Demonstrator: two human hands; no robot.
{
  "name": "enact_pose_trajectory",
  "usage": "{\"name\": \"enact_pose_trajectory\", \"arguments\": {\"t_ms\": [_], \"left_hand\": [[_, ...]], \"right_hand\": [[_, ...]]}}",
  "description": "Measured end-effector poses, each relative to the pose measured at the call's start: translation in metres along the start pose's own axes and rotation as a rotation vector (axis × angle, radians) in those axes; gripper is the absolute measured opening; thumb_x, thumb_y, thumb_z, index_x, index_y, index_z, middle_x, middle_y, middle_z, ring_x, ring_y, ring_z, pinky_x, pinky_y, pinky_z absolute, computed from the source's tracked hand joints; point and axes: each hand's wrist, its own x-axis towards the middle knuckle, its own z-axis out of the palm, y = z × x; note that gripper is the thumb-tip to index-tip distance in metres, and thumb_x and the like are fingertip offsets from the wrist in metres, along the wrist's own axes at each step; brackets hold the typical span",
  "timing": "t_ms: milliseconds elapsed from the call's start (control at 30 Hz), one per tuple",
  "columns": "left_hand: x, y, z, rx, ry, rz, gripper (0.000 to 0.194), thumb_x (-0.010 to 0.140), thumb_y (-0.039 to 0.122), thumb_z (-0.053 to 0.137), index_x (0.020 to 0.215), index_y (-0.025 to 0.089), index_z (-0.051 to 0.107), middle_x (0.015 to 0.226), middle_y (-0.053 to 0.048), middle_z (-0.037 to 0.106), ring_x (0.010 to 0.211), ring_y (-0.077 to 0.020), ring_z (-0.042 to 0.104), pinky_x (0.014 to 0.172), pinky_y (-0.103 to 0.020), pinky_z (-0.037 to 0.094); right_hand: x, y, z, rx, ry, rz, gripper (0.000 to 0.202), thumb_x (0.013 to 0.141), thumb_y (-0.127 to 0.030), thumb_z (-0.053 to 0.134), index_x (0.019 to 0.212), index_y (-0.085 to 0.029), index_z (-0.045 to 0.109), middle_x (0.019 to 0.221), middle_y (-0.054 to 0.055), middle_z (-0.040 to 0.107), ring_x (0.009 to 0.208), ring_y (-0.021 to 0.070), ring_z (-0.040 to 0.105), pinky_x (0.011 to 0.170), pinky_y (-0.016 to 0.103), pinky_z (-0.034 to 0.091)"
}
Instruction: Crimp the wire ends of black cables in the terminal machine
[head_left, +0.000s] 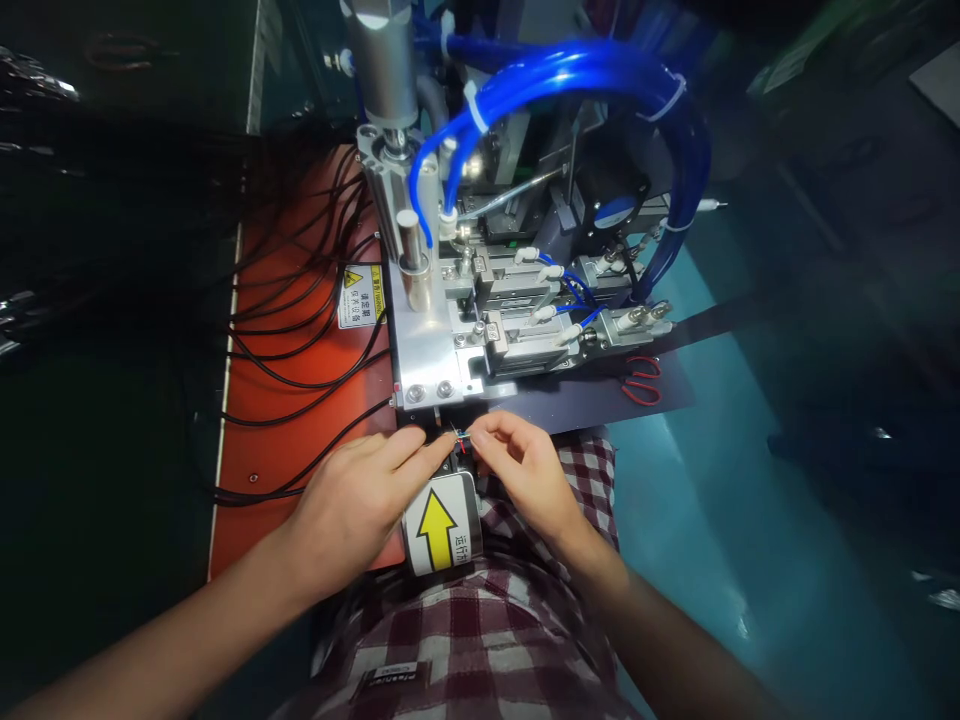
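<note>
My left hand (356,505) reaches in from the left, its fingers closed together and the index fingertip on some thin coloured wires (461,438). These wires show red and blue bits and sit at the machine's front edge. From the other side, my right hand (529,475) pinches the same small wires between thumb and index finger. How they end under the fingertips is too small to make out. Just below the fingertips is a machine plate (442,525) bearing a yellow arrow. Behind them stands the metal pneumatic machine (427,350).
Blue air hoses (600,75) arch over the machine. Black cables (300,385) run across the orange base (262,450) on the left. Red-handled scissors (641,382) lie on the dark plate at right. A warning label (362,297) is beside the machine. Checkered fabric (480,640) covers my lap.
</note>
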Motion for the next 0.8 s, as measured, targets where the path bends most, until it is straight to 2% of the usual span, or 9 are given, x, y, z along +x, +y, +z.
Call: {"name": "enact_pose_trajectory", "arguments": {"t_ms": [300,567,800], "left_hand": [[0.000,0.000,0.000,-0.004,0.009,-0.001,0.035,0.089,0.015,0.041,0.122,0.014,0.055,0.089,-0.008,0.063,0.067,-0.0176,0.055,0.059,-0.029,0.043],[0.001,0.001,-0.001,0.005,0.019,-0.008,0.036,0.087,0.012,0.043,0.120,0.014,0.056,0.085,-0.006,0.062,0.063,-0.0175,0.053,0.057,-0.029,0.042],[0.002,0.002,0.000,0.022,0.014,-0.005,0.038,0.085,0.009,0.043,0.121,0.014,0.056,0.084,-0.006,0.062,0.062,-0.0169,0.052,0.057,-0.029,0.041]], "right_hand": [[0.001,-0.002,0.004,-0.104,0.022,-0.053,0.015,0.084,-0.028,0.055,0.073,-0.018,0.053,0.063,-0.003,0.048,0.054,0.0108,0.043,0.050,0.023,0.036],[0.002,-0.006,0.006,0.007,0.009,0.081,0.018,0.084,-0.029,0.055,0.070,-0.017,0.053,0.056,-0.005,0.049,0.051,0.0102,0.047,0.051,0.023,0.038],[0.000,-0.009,0.007,-0.006,0.032,0.098,0.019,0.084,-0.029,0.056,0.069,-0.018,0.052,0.054,-0.006,0.049,0.049,0.0100,0.048,0.051,0.023,0.037]]}}
